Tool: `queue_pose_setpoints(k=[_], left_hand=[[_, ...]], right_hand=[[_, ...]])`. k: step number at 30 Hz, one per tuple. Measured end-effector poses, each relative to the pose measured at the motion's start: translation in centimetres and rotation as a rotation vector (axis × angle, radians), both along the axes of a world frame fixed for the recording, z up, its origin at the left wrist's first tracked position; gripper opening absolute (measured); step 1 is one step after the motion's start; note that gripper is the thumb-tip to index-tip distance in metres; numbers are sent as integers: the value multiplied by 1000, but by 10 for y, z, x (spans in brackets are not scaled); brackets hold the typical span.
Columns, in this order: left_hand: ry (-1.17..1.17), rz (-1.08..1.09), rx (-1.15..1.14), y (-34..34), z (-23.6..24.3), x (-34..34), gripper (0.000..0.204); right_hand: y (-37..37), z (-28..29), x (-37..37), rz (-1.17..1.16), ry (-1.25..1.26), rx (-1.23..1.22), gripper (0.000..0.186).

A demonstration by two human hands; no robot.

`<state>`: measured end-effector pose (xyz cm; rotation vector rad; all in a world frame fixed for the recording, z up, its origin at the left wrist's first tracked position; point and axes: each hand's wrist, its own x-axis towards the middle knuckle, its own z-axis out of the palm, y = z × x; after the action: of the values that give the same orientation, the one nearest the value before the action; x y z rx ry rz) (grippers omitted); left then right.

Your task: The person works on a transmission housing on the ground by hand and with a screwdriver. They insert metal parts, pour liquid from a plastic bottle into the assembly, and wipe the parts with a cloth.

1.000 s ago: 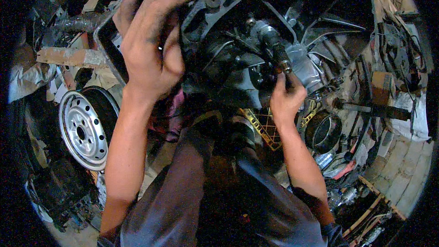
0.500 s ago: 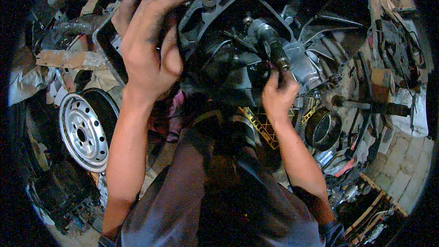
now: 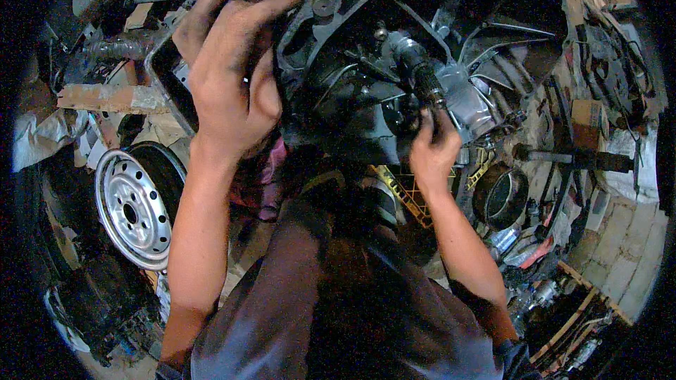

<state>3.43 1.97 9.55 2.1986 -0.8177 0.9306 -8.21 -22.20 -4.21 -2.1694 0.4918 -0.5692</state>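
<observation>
shifted slightly left, the right hand [image 3: 435,151] curls at the tip of the splined shaft [image 3: 427,81] in the gearbox housing [image 3: 461,95], grip unclear; left hand [image 3: 232,81] half-open; shaft-end handling seems underway, wanting steadiness.

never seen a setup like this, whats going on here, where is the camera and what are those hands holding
There is no robot here, just a person's two bare hands. The view comes from a wide fisheye camera worn on the head, looking down, so straight edges bend near the rim. The left hand is raised with curled fingers beside a large metal housing; its grip is unclear. The right hand has its fingertips at the near end of a ridged shaft; whether they pinch it is hard to tell. Around them lie a silver wheel and a yellow lattice piece, among other clutter.
</observation>
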Motion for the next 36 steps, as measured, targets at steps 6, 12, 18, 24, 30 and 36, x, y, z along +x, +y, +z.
queue_pose_setpoints(k=[6, 12, 18, 24, 30, 36], left_hand=[[25, 59, 110, 6, -3, 1, 36], [-19, -22, -10, -1, -3, 4, 41], [-22, 52, 0, -4, -3, -1, 39], [37, 58, -67, -9, -11, 1, 39], [65, 102, -104, -13, -13, -2, 40], [93, 74, -160, -14, -16, -2, 40]], right_hand=[[-63, 26, -8, 309, 66, -372, 17], [-77, 81, 25, 526, 201, -672, 27], [-100, 114, 46, 481, 172, -778, 30], [-84, 74, 25, 379, 120, -109, 25], [-40, 16, 10, 70, 207, 389, 24], [-28, 8, -7, -11, 129, 483, 32]])
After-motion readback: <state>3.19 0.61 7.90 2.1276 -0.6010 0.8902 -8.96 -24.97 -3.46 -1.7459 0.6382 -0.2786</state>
